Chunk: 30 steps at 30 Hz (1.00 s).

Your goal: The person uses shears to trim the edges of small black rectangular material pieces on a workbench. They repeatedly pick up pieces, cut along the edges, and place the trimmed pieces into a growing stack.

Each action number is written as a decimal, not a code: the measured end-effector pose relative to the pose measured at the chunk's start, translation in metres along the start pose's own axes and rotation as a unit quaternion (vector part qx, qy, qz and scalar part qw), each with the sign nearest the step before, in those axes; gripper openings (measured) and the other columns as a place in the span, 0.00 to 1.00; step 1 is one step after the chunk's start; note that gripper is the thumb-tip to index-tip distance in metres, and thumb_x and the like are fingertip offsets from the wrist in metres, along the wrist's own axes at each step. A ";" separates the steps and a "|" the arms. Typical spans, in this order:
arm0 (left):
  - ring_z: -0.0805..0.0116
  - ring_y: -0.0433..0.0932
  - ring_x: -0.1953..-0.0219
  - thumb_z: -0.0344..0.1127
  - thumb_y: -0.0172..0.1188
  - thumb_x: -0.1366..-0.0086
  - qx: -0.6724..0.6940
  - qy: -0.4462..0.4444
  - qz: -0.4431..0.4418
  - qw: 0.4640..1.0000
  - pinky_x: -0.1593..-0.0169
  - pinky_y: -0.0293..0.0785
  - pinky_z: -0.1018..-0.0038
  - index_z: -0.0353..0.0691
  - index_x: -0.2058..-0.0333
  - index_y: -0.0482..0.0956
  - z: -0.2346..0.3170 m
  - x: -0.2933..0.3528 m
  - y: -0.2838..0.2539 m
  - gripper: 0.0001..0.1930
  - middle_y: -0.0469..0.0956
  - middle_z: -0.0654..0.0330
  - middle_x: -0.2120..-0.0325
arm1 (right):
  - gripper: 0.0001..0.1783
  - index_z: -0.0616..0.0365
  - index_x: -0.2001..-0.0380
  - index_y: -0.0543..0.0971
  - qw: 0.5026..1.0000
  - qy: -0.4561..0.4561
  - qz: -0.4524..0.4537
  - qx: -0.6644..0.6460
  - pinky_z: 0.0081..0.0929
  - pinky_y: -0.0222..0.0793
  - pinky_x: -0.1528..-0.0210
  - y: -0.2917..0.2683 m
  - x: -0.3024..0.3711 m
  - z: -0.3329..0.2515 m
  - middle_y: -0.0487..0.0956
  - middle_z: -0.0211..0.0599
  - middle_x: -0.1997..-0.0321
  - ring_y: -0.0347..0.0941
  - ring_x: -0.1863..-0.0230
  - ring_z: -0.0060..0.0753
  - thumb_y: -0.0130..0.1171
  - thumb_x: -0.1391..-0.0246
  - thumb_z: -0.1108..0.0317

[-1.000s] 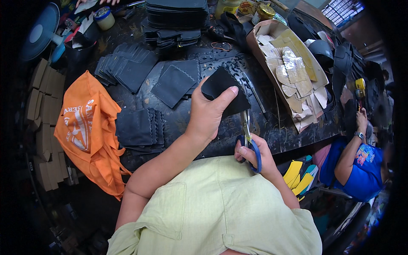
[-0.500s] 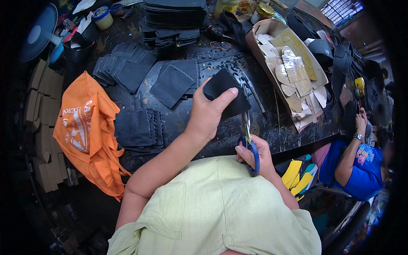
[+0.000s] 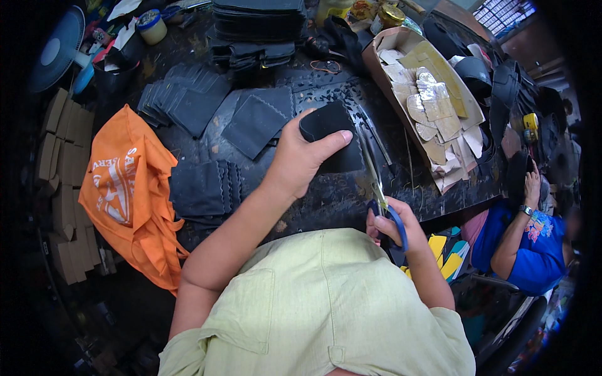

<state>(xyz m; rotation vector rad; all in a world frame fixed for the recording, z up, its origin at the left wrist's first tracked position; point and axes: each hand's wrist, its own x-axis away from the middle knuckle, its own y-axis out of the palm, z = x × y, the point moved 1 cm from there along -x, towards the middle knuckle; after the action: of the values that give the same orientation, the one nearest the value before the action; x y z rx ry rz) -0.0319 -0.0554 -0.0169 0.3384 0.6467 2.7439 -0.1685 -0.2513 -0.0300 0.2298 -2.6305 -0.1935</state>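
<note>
My left hand (image 3: 303, 152) grips a black leather-like piece (image 3: 332, 125) between thumb and fingers, raised over the dark table. In my right hand (image 3: 401, 220) are scissors (image 3: 376, 178) with blue handles. Their blades point away from me and lie along the piece's right edge, parted near the tips. Small black trimmings (image 3: 326, 94) are scattered on the table beyond. Left of my left hand lie flat black pieces (image 3: 256, 125) with zigzag edges, and another pile of zigzag-edged pieces (image 3: 204, 188) sits nearer to me.
An orange cloth bag (image 3: 128, 194) hangs over the table's left side. Taller stacks of black pieces (image 3: 258, 25) stand at the back. To the right is a cardboard box (image 3: 392, 88) with cut templates. A person in blue (image 3: 533, 250) sits at far right. A fan (image 3: 59, 47) stands far left.
My right hand and the scissors have moved a little right, and the blades now run along the piece's right edge. My left hand has shifted slightly left, still holding the piece.
</note>
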 end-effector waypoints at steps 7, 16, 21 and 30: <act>0.76 0.79 0.68 0.27 0.69 0.45 -0.083 -0.009 -0.063 0.994 0.62 0.78 0.78 0.33 0.61 0.77 0.018 -0.004 -0.010 0.14 0.80 0.62 0.69 | 0.12 0.58 0.72 0.73 0.997 0.003 -0.050 0.055 0.15 0.63 0.75 -0.016 0.010 -0.012 0.74 0.25 0.78 0.68 0.78 0.14 0.66 0.45 0.65; 0.75 0.79 0.69 0.27 0.69 0.45 -0.102 -0.011 -0.070 0.992 0.63 0.79 0.78 0.33 0.59 0.77 0.022 -0.007 -0.010 0.15 0.80 0.61 0.69 | 0.11 0.58 0.74 0.73 0.997 0.010 -0.042 0.059 0.15 0.65 0.76 -0.016 0.008 -0.018 0.73 0.25 0.79 0.69 0.79 0.14 0.67 0.47 0.69; 0.75 0.80 0.69 0.27 0.69 0.46 -0.110 -0.008 -0.072 0.991 0.64 0.79 0.78 0.34 0.59 0.77 0.022 -0.007 -0.010 0.16 0.80 0.61 0.68 | 0.11 0.58 0.75 0.73 0.997 0.011 -0.037 0.067 0.15 0.65 0.77 -0.017 0.008 -0.018 0.73 0.25 0.80 0.70 0.79 0.14 0.67 0.47 0.71; 0.75 0.80 0.69 0.27 0.69 0.45 -0.094 -0.009 -0.069 0.993 0.64 0.79 0.78 0.33 0.58 0.77 0.017 -0.008 -0.014 0.16 0.80 0.61 0.68 | 0.11 0.58 0.77 0.73 0.994 -0.012 0.022 0.107 0.15 0.61 0.80 -0.010 0.004 -0.005 0.72 0.23 0.83 0.68 0.83 0.12 0.66 0.48 0.74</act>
<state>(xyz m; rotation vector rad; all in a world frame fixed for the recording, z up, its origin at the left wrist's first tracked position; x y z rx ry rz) -0.0158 -0.0393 -0.0100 0.2634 0.3863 2.6390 -0.1680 -0.2626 -0.0254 0.2432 -2.6777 0.1023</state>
